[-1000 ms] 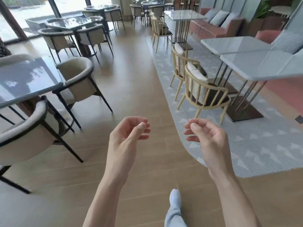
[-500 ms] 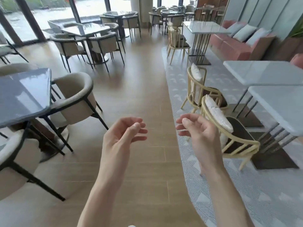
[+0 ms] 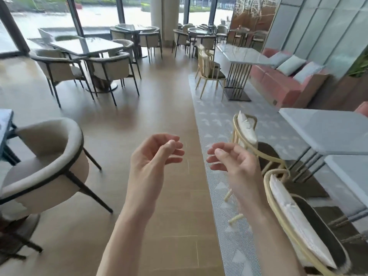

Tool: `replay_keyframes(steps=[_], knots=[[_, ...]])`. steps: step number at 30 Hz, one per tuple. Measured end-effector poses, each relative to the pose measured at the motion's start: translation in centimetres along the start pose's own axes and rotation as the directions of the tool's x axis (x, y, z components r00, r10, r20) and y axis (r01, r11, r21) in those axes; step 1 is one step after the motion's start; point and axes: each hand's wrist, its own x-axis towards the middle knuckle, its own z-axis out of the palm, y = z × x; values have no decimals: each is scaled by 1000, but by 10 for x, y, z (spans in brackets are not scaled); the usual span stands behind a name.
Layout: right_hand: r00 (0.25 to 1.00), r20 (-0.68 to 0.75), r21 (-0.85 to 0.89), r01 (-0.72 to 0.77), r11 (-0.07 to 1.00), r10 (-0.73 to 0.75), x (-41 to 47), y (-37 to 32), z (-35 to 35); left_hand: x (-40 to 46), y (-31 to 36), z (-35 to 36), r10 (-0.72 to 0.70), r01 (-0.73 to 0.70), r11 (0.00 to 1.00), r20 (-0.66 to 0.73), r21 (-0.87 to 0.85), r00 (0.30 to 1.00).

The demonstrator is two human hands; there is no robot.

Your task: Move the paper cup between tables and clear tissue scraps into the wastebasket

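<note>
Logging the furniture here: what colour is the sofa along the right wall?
Pink sofa with pale blue-grey cushions; head view shows it.

Floor (image 3: 159, 108) was tan wood plank. Rug (image 3: 215, 120) was pale grey with white triangle motifs. Armchair (image 3: 45, 162) was cream, trimmed black. Spindle chairs (image 3: 207, 70) were pale yellow, dark seats, white cushions. Sofa (image 3: 278, 84) was salmon pink, with light blue-grey pillows (image 3: 290, 65). Tabletops (image 3: 328, 130) were light grey.
</note>
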Motion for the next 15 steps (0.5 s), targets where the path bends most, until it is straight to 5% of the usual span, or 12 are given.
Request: replay_keyframes(steps=[15], knots=[[999,-42,127,-16,992,22,392,83,88,398,-102,37,6,-9,997,31,83,1000]])
